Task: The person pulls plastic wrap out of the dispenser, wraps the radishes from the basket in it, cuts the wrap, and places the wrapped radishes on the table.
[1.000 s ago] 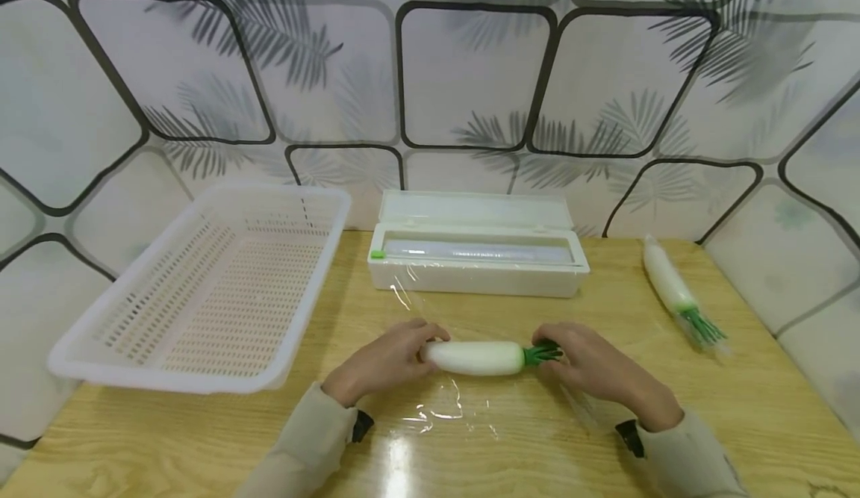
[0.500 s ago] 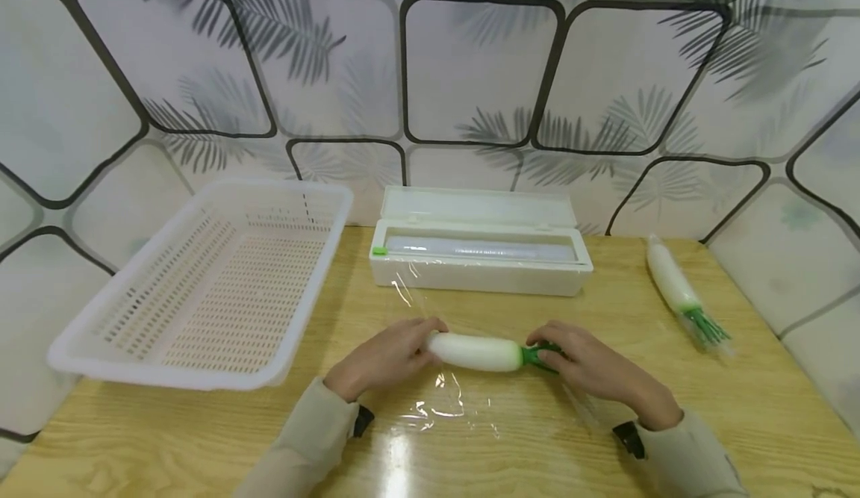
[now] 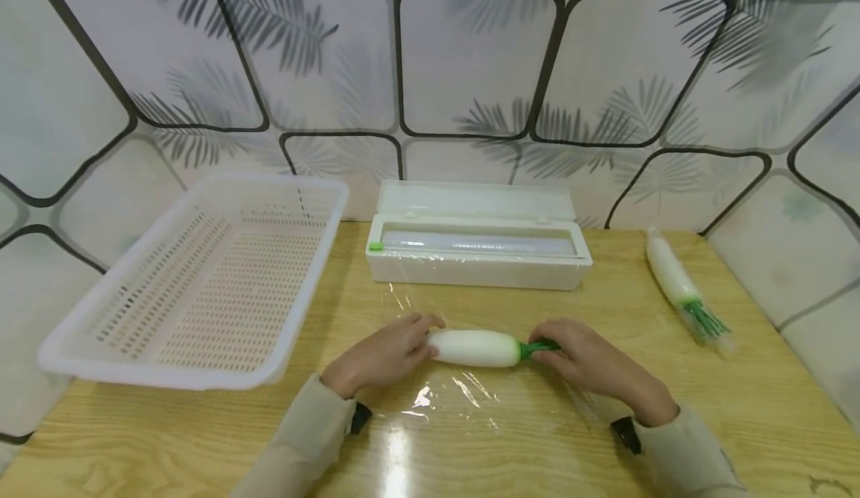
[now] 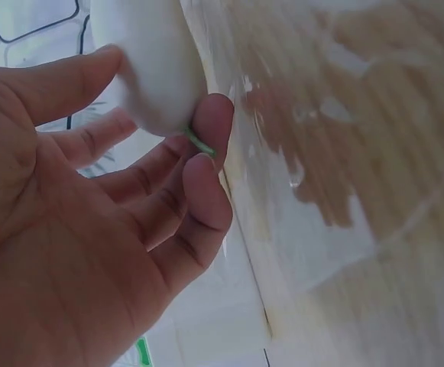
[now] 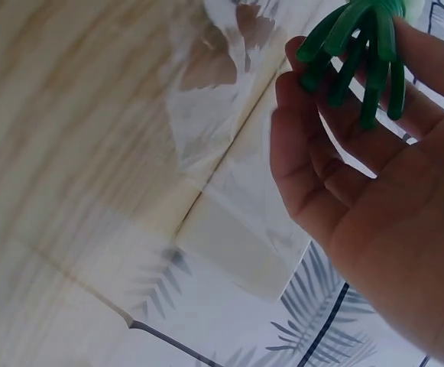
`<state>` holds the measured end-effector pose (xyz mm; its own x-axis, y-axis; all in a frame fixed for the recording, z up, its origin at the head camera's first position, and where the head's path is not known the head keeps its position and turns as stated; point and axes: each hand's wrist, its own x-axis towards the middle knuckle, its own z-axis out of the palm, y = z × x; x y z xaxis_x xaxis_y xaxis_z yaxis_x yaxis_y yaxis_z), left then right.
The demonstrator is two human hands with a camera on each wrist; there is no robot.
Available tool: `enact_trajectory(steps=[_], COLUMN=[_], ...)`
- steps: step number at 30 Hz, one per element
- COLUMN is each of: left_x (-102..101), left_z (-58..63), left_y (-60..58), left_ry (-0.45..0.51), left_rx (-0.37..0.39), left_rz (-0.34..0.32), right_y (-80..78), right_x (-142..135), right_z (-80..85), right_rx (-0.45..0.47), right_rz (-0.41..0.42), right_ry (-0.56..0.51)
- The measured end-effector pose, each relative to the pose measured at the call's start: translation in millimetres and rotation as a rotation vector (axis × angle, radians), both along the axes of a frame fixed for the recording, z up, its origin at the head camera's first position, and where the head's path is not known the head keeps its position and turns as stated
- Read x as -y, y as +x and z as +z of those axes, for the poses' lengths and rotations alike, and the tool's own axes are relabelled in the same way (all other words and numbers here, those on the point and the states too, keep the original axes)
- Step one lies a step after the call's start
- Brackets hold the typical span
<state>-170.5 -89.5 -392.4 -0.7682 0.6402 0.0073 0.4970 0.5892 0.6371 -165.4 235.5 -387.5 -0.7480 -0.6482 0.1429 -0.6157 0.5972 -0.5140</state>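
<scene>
A white radish (image 3: 475, 348) with green stalks lies crosswise between my two hands, over a sheet of clear plastic wrap (image 3: 463, 397). My left hand (image 3: 386, 354) holds its root end; in the left wrist view the thumb and fingers curve round the white tip (image 4: 157, 84), where a thin green tail shows. At the other end my right hand (image 3: 591, 360) pinches the green stalks (image 5: 359, 57) between thumb and fingers. The wrap runs from the cling film box (image 3: 478, 270) down under the radish.
At the left stands a white perforated basket (image 3: 289, 363). The cling film box has its lid raised against the patterned wall, with a green slider (image 3: 375, 246) at its left end. Another radish (image 3: 672, 268), wrapped in film, lies at the right on the wooden table (image 3: 201, 438).
Both hands still hold the radish by its ends, with only slight shifts. The right fingers have closed further over the stalks, and the glints on the wrap have changed. The view has tilted slightly.
</scene>
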Motion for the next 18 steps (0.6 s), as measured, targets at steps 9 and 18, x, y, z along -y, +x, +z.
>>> enact_trajectory(steps=[9,18], left_x=[-0.7,-2.0], left_z=[0.0,0.4], left_y=[1.6,2.5], left_ry=[-0.08,-0.11], left_rx=[-0.123,-0.188], left_rz=[0.019,0.024], right_y=[0.7,2.5], right_x=[4.0,2.6], right_z=[-4.3,-3.6], right_rx=[-0.084,-0.078], right_rz=[-0.06,-0.084], right_ry=[0.048,0.115])
